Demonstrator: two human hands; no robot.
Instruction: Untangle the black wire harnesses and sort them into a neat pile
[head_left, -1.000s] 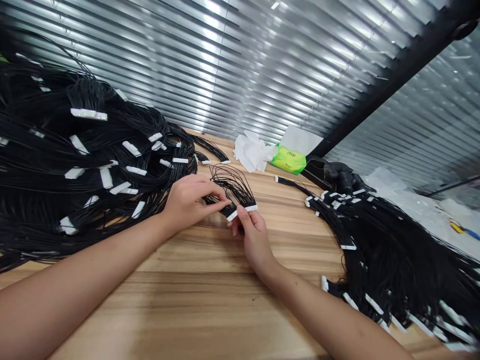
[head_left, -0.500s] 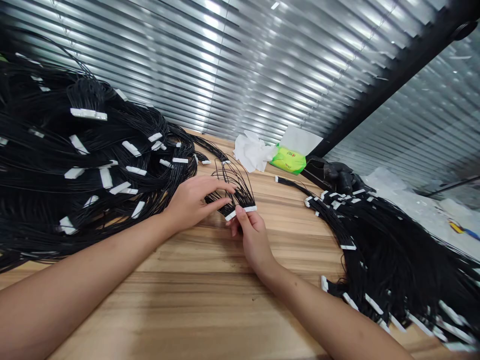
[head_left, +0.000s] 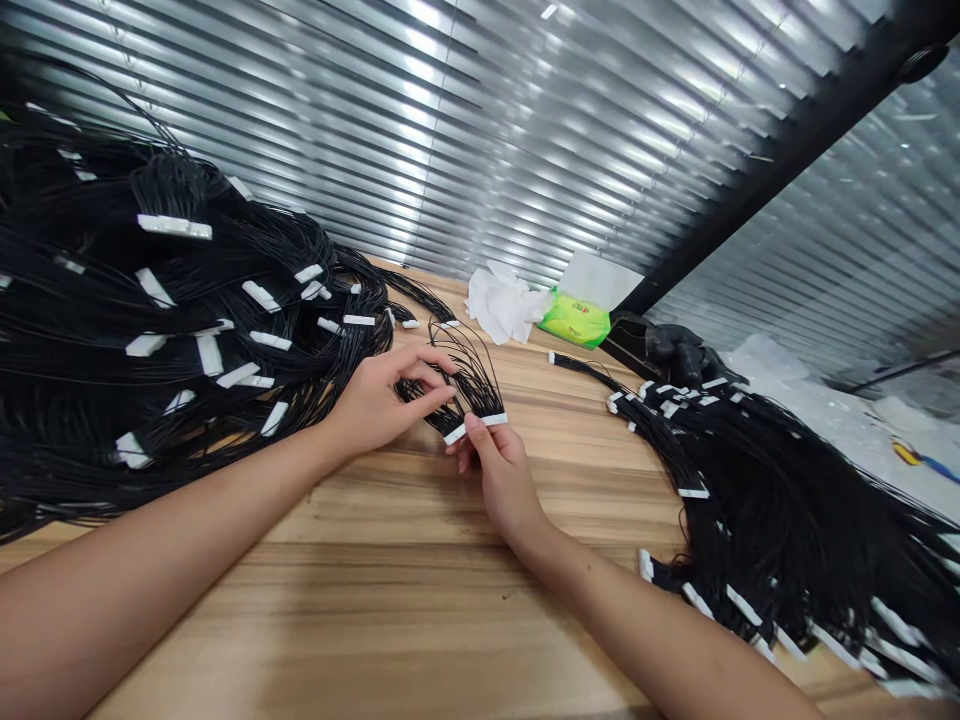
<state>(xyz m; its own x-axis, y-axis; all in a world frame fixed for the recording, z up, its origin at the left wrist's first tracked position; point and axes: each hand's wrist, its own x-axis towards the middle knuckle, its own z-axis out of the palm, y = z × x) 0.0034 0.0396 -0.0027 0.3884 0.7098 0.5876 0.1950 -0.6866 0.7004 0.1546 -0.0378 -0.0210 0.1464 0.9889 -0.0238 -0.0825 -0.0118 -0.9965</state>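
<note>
My right hand (head_left: 506, 475) pinches a white connector (head_left: 493, 420) between thumb and fingers, the thumb lying on top of it. From the connector, many thin black wires (head_left: 472, 375) fan out toward the back and left, some looping loosely upward. My left hand (head_left: 390, 395) is just left of the connector among these wires. Its thumb and fingertips come together around some thin wire; exactly which strand is too fine to make out. Both forearms reach in low over the wooden table (head_left: 360, 600).
A large heap of black wire harnesses (head_left: 247, 270) with white connectors lies left. Another bundle (head_left: 787, 500) spreads at right. Behind are crumpled white tissue (head_left: 504, 303), a green tissue pack (head_left: 576, 317) and a ridged metallic wall (head_left: 375, 120). Yellow-and-blue-handled pliers (head_left: 921, 458) lie far right.
The left fingertips have drawn slightly left, and thumb and fingers are closer together. The right hand and connector have shifted a little left with the wires.
</note>
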